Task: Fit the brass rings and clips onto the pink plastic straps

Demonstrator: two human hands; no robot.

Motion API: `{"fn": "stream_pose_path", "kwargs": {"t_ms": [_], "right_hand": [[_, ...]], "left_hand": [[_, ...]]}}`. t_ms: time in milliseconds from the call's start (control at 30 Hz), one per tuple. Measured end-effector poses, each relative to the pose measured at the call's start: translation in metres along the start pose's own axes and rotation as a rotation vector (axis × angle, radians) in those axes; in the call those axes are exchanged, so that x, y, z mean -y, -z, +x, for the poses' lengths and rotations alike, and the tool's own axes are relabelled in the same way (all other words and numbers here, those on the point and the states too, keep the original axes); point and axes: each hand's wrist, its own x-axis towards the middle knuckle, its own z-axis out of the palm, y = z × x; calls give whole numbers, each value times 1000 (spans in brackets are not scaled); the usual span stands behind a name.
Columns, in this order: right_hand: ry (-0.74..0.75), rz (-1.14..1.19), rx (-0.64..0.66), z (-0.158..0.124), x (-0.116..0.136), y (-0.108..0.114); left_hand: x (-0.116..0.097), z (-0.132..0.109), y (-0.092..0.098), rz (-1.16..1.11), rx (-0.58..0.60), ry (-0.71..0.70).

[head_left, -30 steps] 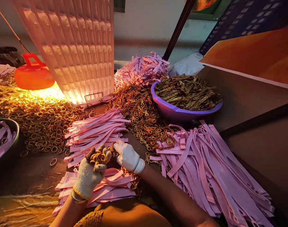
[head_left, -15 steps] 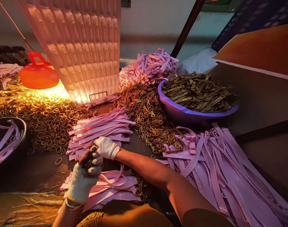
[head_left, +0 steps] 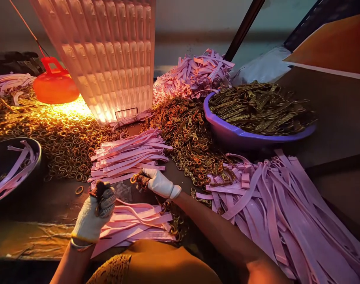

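Note:
My right hand (head_left: 158, 183), in a white glove with dark fingertips, pinches a brass-coloured ring (head_left: 134, 178). It is over the near edge of a stack of pink straps (head_left: 128, 154). To its left, my left hand (head_left: 94, 211) is gloved too, its fingers curled closed; whatever may be in them is hidden. Under and beside the left hand lies a nearer bunch of pink straps (head_left: 135, 225). A single loose ring (head_left: 79, 190) rests on the dark table, just beyond the left hand. The two hands are apart.
A large heap of rings (head_left: 70, 146) spreads under a hanging orange lamp (head_left: 55, 85). A dark bowl (head_left: 39, 157) with straps stands left. Metal pieces (head_left: 188, 138) are piled beside a purple basin (head_left: 242, 136). Long pink straps (head_left: 274, 209) cover the right side.
My hands were together and have separated: the right moved right, the left slightly left and down. A ring now shows in my right fingertips. The camera view has shifted slightly.

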Motion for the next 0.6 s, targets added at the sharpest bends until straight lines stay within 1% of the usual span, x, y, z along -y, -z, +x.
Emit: {"fn": "stream_pose_path", "kwargs": {"t_ms": [67, 133, 200, 233, 267, 333, 467, 533, 600], "right_hand": [[-40, 12, -38, -20, 7, 1], [-72, 44, -98, -42, 13, 3], [-54, 87, -184, -63, 13, 8], [-31, 104, -235, -73, 12, 10], [-8, 119, -285, -82, 9, 13], [27, 153, -376, -99, 2, 18], [43, 250, -507, -126, -14, 22], [46, 279, -548, -136, -18, 23], [33, 271, -552, -142, -19, 24]], "left_hand": [[11, 4, -9, 47, 18, 58], [21, 12, -17, 132, 75, 152], [30, 23, -26, 314, 138, 218], [33, 29, -30, 476, 169, 205], [36, 35, -34, 673, 199, 155], [39, 47, -43, 1024, 246, -5], [40, 65, -63, 1550, 284, -338], [41, 72, -71, 1895, 309, -491], [41, 77, -73, 2138, 313, -557]]}}
